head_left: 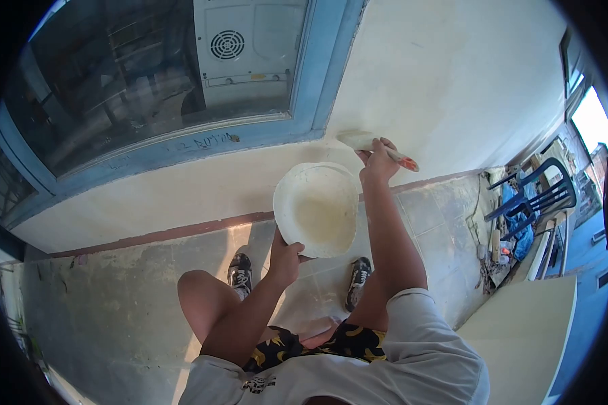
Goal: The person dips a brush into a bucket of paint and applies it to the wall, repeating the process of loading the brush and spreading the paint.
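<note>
My left hand (288, 255) grips the near rim of a white, paint-coated container (317, 208) held out in front of me. My right hand (378, 162) is raised above it and holds a paintbrush (366, 141) by its orange handle. The brush's pale bristles rest against the cream wall (452, 74), just below the corner of the blue window frame (317, 101). I am crouched, with my knee (199, 297) and both dark shoes (240, 271) visible below.
A blue-framed window (155, 74) fills the upper left, showing a white appliance behind the glass. A stained concrete floor (115, 317) lies below. At right stand a blue plastic chair (534, 196), scattered clutter and a pale board (527, 331).
</note>
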Tool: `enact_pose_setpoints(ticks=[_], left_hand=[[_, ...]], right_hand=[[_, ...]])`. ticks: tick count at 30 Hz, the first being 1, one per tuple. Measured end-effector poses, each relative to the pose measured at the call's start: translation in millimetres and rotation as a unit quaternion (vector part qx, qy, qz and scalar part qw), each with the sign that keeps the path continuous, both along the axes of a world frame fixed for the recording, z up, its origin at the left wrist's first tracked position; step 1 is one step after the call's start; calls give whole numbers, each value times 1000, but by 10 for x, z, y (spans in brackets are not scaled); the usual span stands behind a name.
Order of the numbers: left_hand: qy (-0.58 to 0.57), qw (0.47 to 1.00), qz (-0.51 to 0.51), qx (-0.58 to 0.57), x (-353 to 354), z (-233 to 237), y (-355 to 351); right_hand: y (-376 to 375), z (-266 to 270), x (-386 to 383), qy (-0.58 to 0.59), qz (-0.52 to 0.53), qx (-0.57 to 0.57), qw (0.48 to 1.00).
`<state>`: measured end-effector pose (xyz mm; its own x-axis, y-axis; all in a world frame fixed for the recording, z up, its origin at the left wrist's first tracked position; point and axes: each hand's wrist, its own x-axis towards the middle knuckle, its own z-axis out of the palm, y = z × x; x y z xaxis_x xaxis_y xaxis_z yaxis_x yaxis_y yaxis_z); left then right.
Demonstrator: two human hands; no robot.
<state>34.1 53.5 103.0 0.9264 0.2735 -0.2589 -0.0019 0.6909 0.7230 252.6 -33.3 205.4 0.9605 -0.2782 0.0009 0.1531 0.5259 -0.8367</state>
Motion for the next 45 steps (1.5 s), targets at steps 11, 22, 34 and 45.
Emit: enact_pose_setpoints(ticks=[11,22,34,45], left_hand=[[5,1000,-2,-17,-31,11,3],[-10,1000,2,2,-27,-102,17],[9,1000,6,-4,-16,-94,34],[12,999,24,18,4,-117,53]], right_hand=[[35,843,-85,-165,-18,33,985],[235,808,201,-132,-10,14,991],[280,-57,244,5,-22,-52,998],[96,-102,45,-15,-33,-24,999]])
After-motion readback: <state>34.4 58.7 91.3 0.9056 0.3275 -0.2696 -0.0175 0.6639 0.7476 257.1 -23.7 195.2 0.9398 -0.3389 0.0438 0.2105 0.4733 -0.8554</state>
